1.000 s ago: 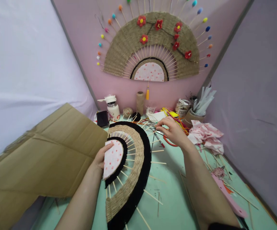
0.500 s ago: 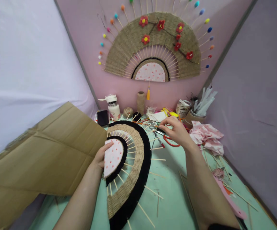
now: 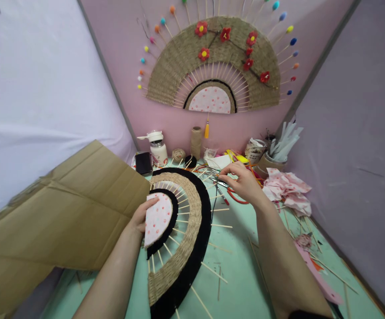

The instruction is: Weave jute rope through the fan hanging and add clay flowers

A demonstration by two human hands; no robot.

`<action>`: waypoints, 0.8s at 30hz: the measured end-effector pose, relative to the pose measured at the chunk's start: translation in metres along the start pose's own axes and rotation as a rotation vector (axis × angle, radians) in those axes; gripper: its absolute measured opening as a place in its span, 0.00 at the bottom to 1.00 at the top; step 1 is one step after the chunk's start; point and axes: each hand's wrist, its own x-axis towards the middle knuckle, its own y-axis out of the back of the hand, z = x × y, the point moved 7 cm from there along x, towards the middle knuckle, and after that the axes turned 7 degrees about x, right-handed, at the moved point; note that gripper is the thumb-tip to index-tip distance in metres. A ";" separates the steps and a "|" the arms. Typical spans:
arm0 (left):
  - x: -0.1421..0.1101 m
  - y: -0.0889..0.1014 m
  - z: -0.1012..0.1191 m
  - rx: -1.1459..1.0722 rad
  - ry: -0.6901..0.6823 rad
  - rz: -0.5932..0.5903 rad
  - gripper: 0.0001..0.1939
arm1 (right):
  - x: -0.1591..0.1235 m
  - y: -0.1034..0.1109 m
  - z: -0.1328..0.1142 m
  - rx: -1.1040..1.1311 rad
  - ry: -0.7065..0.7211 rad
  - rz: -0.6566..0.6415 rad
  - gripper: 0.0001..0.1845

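Note:
A half-round woven fan [image 3: 195, 208] with thin wooden ribs stands tilted over the table, its flat side to the left. It has a tan woven band, a black outer band and a pink-dotted white centre. My left hand [image 3: 143, 215] grips that centre at the flat edge, thumb on the front, other fingers hidden behind. Beyond the fan's outer edge, my right hand [image 3: 241, 179] pinches a black cord [image 3: 215, 199] between thumb and fingertips. The cord runs down to the black band among the rib ends. Another stretch leads back toward a black cord roll [image 3: 190, 161].
A cardboard sheet [image 3: 79, 208] leans at the left. Red-handled scissors [image 3: 237, 196] lie behind my right hand. Along the back stand a white bottle [image 3: 159, 150], a twine spool [image 3: 196, 142] and jars. Crumpled dotted paper [image 3: 287, 188] and loose sticks lie right. A finished fan [image 3: 166, 66] hangs on the wall.
My right hand has shifted slightly to the left with the cord, which hangs a little slacker. The fan has turned very slightly. My left hand keeps its hold.

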 end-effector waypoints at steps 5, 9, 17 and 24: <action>0.003 0.003 -0.002 -0.006 0.016 -0.053 0.17 | -0.001 -0.007 0.006 0.037 -0.040 -0.056 0.08; 0.004 0.004 -0.003 -0.003 0.022 -0.093 0.16 | -0.001 -0.019 0.006 0.079 -0.092 -0.123 0.07; 0.005 0.006 -0.005 0.008 0.017 -0.134 0.16 | 0.003 -0.035 0.002 0.109 -0.098 -0.160 0.06; 0.006 0.007 -0.005 0.010 0.015 -0.094 0.18 | 0.002 -0.024 0.003 0.092 -0.071 -0.036 0.05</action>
